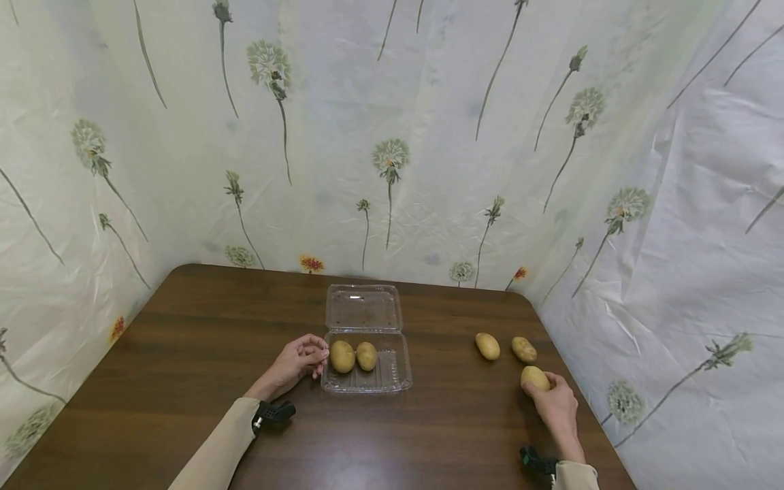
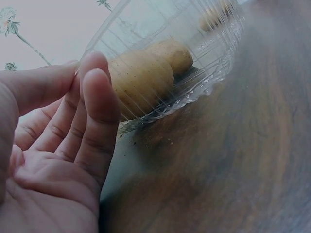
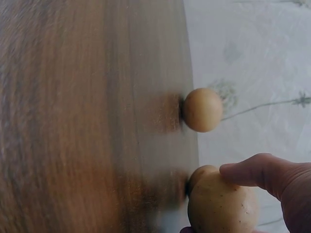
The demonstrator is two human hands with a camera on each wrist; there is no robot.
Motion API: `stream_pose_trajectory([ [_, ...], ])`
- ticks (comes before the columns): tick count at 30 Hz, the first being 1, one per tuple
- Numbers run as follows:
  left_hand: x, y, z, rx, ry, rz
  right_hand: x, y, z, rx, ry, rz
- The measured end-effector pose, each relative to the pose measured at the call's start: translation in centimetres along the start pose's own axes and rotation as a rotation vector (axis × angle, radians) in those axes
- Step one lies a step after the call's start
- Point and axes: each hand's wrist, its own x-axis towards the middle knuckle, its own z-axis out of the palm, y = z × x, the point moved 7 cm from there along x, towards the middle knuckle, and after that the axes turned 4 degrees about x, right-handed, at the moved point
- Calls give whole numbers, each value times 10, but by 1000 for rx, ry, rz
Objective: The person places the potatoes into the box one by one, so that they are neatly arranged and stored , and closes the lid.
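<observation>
A clear plastic clamshell box (image 1: 392, 378) stands on the table with its lid (image 1: 363, 307) folded back. Two potatoes lie inside: a larger potato (image 1: 341, 356) on the left and a smaller potato (image 1: 367, 356) beside it. My left hand (image 1: 294, 364) pinches the box's left rim between thumb and fingertips, seen closely in the left wrist view. Over at the table's right side, my right hand (image 1: 556, 403) grips a potato (image 3: 221, 206) between thumb and fingers. Just beyond it are two more potatoes, one pale (image 1: 487, 346) and one darker (image 1: 523, 349).
The dark wooden table (image 1: 245, 306) has rounded far corners, and its right edge runs close by my right hand. A flower-printed curtain (image 1: 331, 224) hangs behind and along both sides. Each wrist carries a black camera mount (image 1: 273, 414).
</observation>
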Motion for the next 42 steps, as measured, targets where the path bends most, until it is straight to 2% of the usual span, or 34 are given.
stream_pose_trajectory([
  [11,0,0,0,5,2,-7,-2,-8,-3,1,32,-1],
  [36,1,-3,-2,-6,6,-7,-5,-17,7,21,15,-27],
  [42,1,-1,0,3,-5,9,-7,-22,10,31,-4,-31],
])
